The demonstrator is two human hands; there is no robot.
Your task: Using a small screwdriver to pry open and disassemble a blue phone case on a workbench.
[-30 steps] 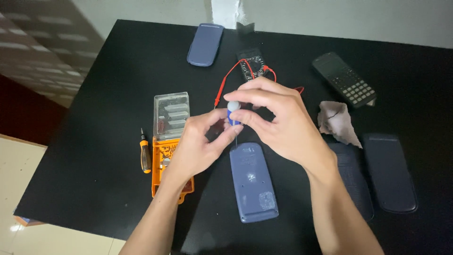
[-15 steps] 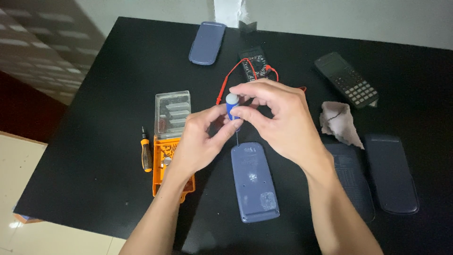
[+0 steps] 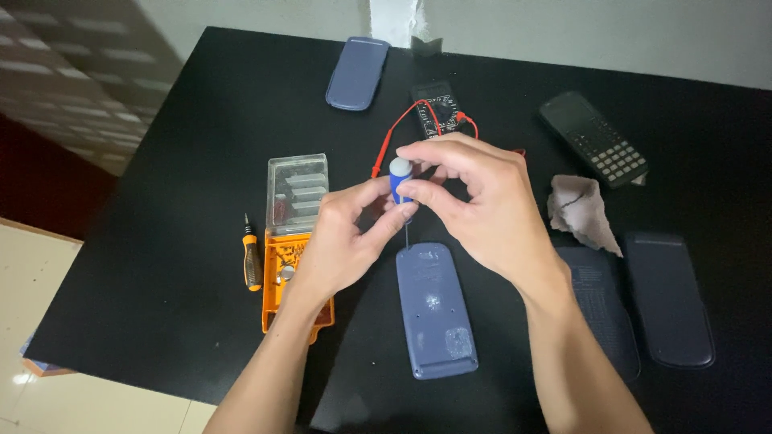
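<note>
A small blue-handled screwdriver (image 3: 399,182) with a white cap stands upright, its thin shaft pointing down onto the top edge of a blue-grey calculator (image 3: 434,309) lying face down on the black table (image 3: 161,161). My right hand (image 3: 474,205) pinches the handle from above and the right. My left hand (image 3: 346,241) holds the handle's lower part with its fingertips from the left.
An orange bit case (image 3: 289,265) with a clear lid lies left of my hands, an orange-handled screwdriver (image 3: 252,261) beside it. A multimeter (image 3: 434,112) with red leads, a blue-grey cover (image 3: 357,72), a black calculator (image 3: 593,138), a crumpled cloth (image 3: 581,210) and two dark covers (image 3: 667,301) lie around.
The screwdriver and both hands have shifted slightly toward the calculator's top edge; the fingers have shifted on the handle.
</note>
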